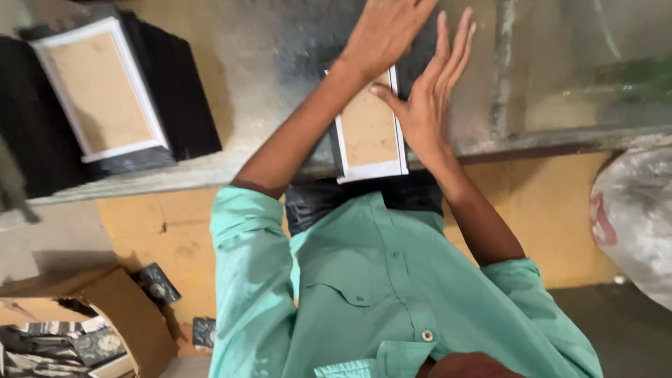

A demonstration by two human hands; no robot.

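Frame [369, 129] lies at the bench [266, 77] near edge | left hand [383, 31] flat, fingers spread, at its far end | right hand [428, 94] open, thumb on its right rim | second frame [98, 91] on black stack [175, 91], left end.

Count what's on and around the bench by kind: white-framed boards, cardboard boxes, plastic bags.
White-framed brown boards: 2, one under the left hand and right hand at the bench edge, one on the black stack at left
Cardboard boxes: 1, open on the floor
Plastic bags: 1, at right
Total: 4
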